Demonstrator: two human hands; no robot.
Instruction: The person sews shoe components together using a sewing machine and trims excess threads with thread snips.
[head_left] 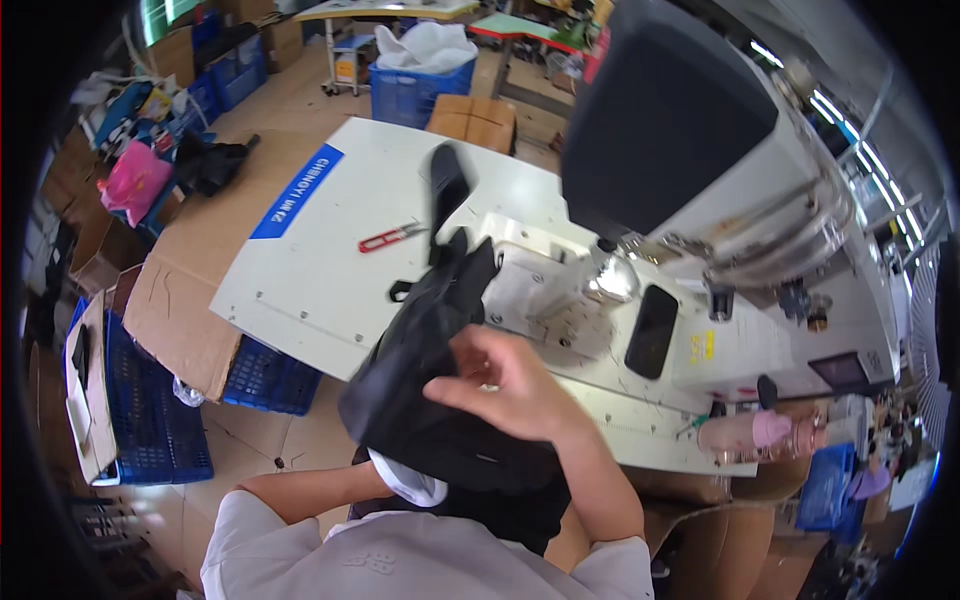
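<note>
A black fabric bag (430, 370) with straps lies over the near edge of the white sewing machine table (300, 290) and hangs down over my lap. Just above the bag's fabric is my right hand (505, 385), its thumb and fingers apart and nothing visible between them. My left forearm, with a white cuff (415, 483) at the wrist, runs under the bag, which hides that hand. Beyond the bag a padded black strap (450, 185) sticks up, smeared by motion. To its left lie red-handled thread snips (390, 238).
The sewing machine's large dark head (665, 120) overhangs the table at the right. A black phone (652, 332) lies below it, and a pink bottle (740, 435) stands at the right edge. Left of the table are a cardboard sheet (190, 290) and blue crates (160, 420).
</note>
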